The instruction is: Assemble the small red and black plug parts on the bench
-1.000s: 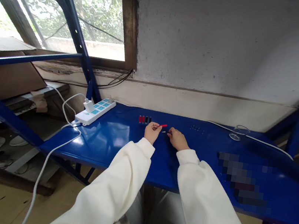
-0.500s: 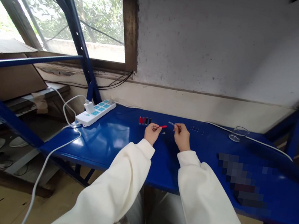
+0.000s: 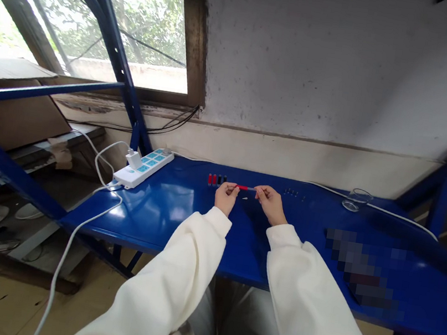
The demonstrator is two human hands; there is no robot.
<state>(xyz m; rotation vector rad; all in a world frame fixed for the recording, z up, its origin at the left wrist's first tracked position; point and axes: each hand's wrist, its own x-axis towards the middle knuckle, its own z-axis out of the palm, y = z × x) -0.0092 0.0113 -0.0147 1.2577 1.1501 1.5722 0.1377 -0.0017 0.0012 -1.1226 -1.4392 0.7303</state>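
Note:
My left hand [image 3: 224, 198] pinches a short red pen tube [image 3: 242, 187] between thumb and fingers. Opposite it, my right hand [image 3: 271, 204] is closed on a slim clear pen barrel [image 3: 251, 189]. The two pieces lie in one line, level, and meet end to end; whether one sits inside the other I cannot tell. Just below them a small pale cone-shaped tip [image 3: 244, 198] rests on the blue table [image 3: 181, 228]. Beyond my left hand stand red tubes [image 3: 212, 179] and black tubes [image 3: 220, 179], partly covered by the hand.
Several tiny parts [image 3: 291, 192] lie in a row right of my right hand. Farther right are a clear glass cup [image 3: 356, 201] and a pixelated dark object [image 3: 361, 272]. A white power strip [image 3: 143, 169] with cables occupies the table's left end.
My right hand has moved left with the clear barrel, closing the gap to the red tube. My left hand has barely shifted.

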